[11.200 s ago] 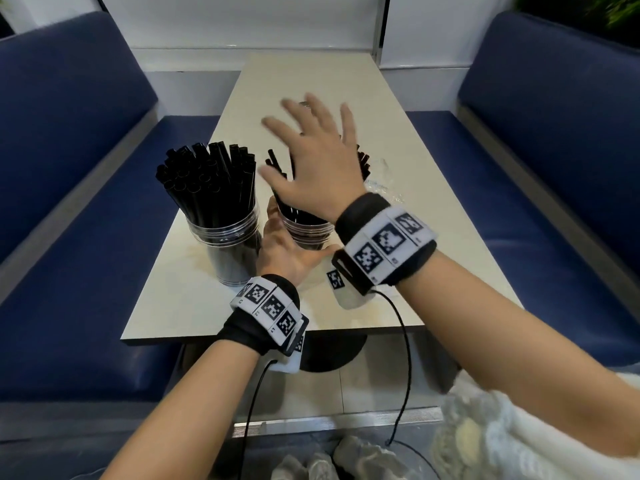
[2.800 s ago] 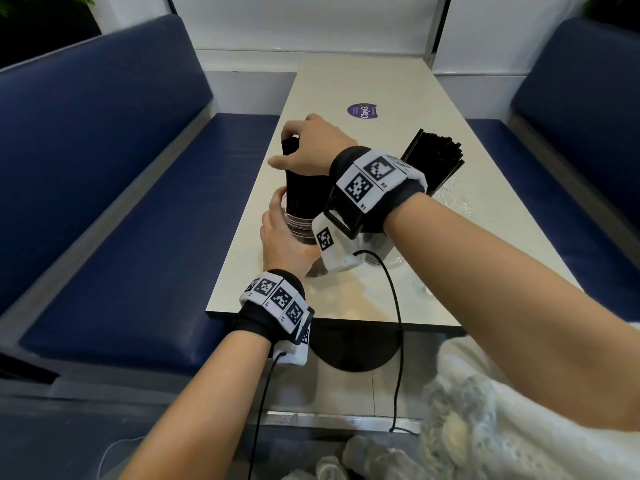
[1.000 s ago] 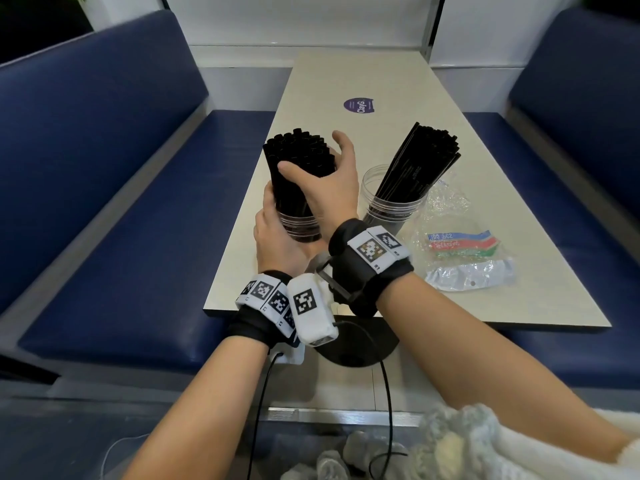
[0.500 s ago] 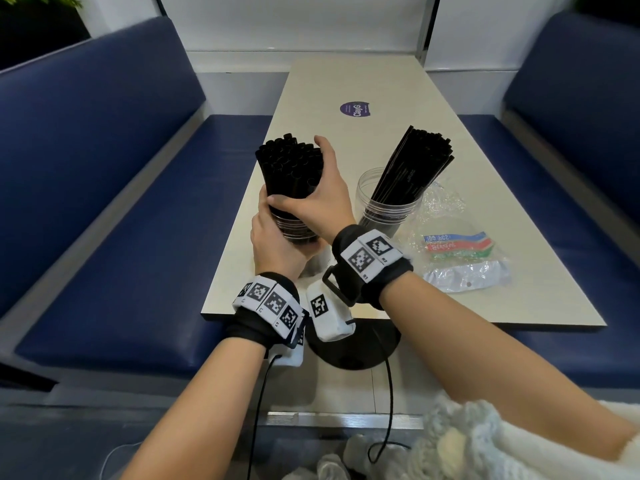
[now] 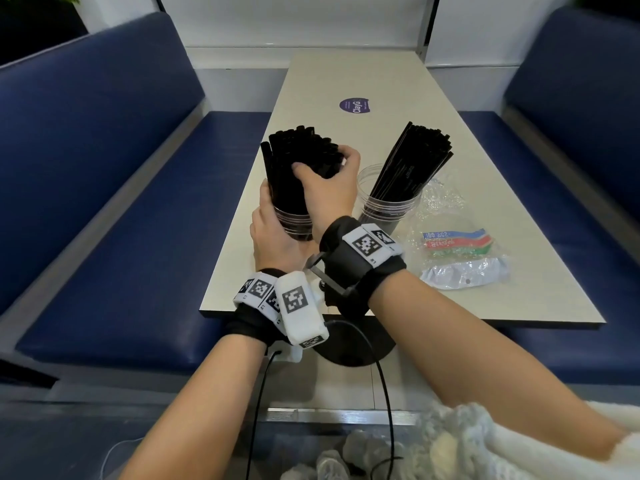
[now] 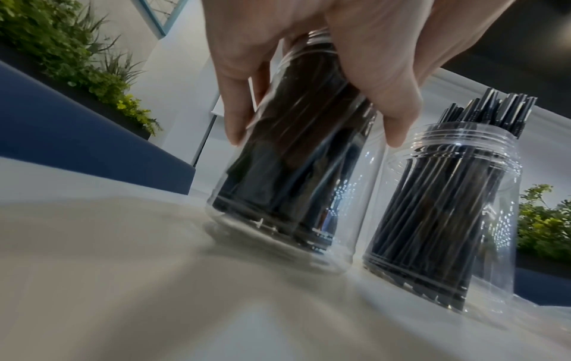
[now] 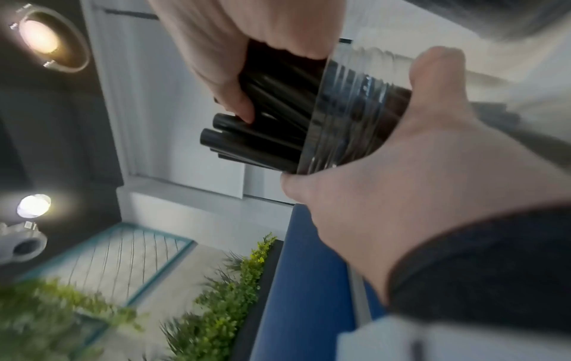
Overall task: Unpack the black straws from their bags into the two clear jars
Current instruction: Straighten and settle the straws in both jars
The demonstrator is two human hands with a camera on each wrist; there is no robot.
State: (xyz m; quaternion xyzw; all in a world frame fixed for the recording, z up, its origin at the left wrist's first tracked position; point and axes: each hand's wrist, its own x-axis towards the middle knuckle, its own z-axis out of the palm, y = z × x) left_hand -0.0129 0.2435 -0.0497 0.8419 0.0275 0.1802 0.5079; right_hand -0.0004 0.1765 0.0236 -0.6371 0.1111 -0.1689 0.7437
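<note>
Black plastic straws (image 5: 298, 161), thick and packed tight, are held as a bundle by the right hand (image 5: 329, 199), whose fingers and thumb are curled round them just above the mouth of the clear round plastic jar (image 5: 294, 221) in which they stand. That jar is gripped by the left hand (image 5: 273, 233), wrapped round its near side below the right hand.

In the left wrist view the jar's base (image 6: 278, 241) is shown tilted on the pale tabletop (image 6: 123, 281), a thing hidden by the wrists in the head view; fingers (image 6: 237, 110) and thumb are seen pressed on either side of the clear wall. In the right wrist view the threaded neck (image 7: 349, 114) and the straws' open ends (image 7: 216, 136) are shown close, with the thumb laid across them.

Just to the right of the hands a second clear jar (image 5: 388, 202) stands, thinner black straws (image 5: 415, 157) leaning rightward in it. Further right, crumpled clear plastic bags (image 5: 460, 254) with coloured print lie flat on the table.
</note>
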